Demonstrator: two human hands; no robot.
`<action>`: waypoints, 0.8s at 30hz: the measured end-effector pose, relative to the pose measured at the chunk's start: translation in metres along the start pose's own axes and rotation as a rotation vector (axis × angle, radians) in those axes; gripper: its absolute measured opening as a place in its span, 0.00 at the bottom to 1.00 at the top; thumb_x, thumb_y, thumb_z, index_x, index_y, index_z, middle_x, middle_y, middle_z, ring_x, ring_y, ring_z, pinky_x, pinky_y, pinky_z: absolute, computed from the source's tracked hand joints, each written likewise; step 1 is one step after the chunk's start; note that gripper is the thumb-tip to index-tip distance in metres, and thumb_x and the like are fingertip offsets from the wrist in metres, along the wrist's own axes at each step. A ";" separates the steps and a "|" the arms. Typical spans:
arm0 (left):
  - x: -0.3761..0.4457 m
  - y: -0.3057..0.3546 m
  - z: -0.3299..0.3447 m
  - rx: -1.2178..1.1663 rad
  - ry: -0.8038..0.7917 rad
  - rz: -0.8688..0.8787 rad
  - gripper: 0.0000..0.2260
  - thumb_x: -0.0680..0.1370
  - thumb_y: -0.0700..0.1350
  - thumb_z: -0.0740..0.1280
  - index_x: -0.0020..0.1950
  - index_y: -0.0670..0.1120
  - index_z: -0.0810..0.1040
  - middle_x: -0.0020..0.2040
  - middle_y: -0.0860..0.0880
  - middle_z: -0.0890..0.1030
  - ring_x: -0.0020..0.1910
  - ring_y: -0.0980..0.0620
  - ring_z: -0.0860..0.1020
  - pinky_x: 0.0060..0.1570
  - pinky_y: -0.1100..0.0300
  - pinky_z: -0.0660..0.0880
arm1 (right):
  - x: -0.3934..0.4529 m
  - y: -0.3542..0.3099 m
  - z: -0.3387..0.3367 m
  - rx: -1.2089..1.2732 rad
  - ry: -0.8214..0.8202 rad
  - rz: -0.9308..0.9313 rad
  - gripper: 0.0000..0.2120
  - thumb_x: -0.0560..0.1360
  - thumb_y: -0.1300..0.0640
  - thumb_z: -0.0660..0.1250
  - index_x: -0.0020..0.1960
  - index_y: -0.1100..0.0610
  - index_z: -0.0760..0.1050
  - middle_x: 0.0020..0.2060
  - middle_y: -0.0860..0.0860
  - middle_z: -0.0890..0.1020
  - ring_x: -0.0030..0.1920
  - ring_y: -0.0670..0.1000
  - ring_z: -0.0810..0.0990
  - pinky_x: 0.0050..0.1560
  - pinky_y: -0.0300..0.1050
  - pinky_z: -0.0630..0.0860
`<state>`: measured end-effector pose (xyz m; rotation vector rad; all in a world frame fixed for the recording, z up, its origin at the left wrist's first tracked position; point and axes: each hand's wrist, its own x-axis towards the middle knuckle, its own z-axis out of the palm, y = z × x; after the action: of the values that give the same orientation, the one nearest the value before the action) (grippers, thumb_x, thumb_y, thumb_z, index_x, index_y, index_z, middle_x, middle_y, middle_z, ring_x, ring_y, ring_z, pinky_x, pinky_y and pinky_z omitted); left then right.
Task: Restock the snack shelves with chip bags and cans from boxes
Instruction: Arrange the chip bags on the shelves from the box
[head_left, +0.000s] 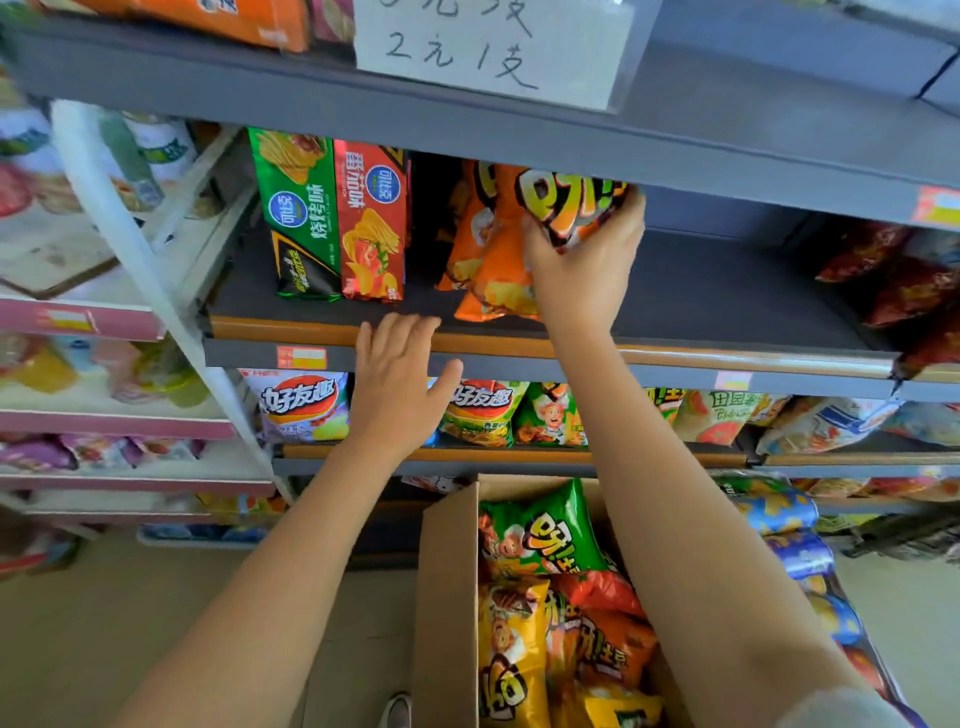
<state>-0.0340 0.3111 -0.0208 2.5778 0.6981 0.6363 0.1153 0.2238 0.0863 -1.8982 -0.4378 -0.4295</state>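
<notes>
My right hand (584, 265) grips an orange chip bag (571, 205) by its lower end, holding it up inside the dark middle shelf (727, 306). Beside it two more orange bags (491, 249) lean on that shelf. Fingers straight, my left hand (400, 379) hangs in front of the shelf's front edge and holds nothing. Below me an open cardboard box (447, 597) holds several chip bags, green (540, 530), yellow and orange.
A green box (301, 213) and a red box (371, 218) of crisps stand at the shelf's left. Red bags (893, 275) lie at its right. The shelf below carries a row of chip bags. A white rack stands at the left, and a paper sign hangs above.
</notes>
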 end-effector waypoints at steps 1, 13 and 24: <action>-0.002 0.000 0.001 -0.003 -0.003 0.004 0.24 0.82 0.55 0.61 0.75 0.45 0.66 0.74 0.45 0.68 0.77 0.44 0.59 0.78 0.46 0.48 | 0.002 0.001 0.008 0.012 0.016 -0.014 0.46 0.67 0.45 0.77 0.75 0.62 0.59 0.60 0.52 0.72 0.62 0.55 0.73 0.54 0.45 0.72; 0.007 0.004 0.003 0.138 -0.039 -0.013 0.31 0.79 0.54 0.66 0.78 0.44 0.61 0.77 0.44 0.64 0.78 0.44 0.56 0.77 0.46 0.48 | -0.029 0.023 0.038 -0.274 -0.003 -0.145 0.55 0.66 0.32 0.72 0.75 0.69 0.59 0.53 0.61 0.73 0.50 0.65 0.77 0.46 0.56 0.77; -0.080 0.038 0.061 -0.188 -0.014 -0.039 0.18 0.78 0.45 0.65 0.67 0.43 0.74 0.63 0.44 0.77 0.63 0.44 0.75 0.61 0.47 0.74 | -0.108 0.112 -0.070 -0.107 -0.074 -0.077 0.19 0.80 0.52 0.65 0.66 0.62 0.70 0.58 0.57 0.74 0.56 0.51 0.74 0.56 0.41 0.69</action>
<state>-0.0499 0.2218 -0.0780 2.3885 0.6500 0.6385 0.0709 0.1096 -0.0322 -2.0104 -0.5474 -0.4421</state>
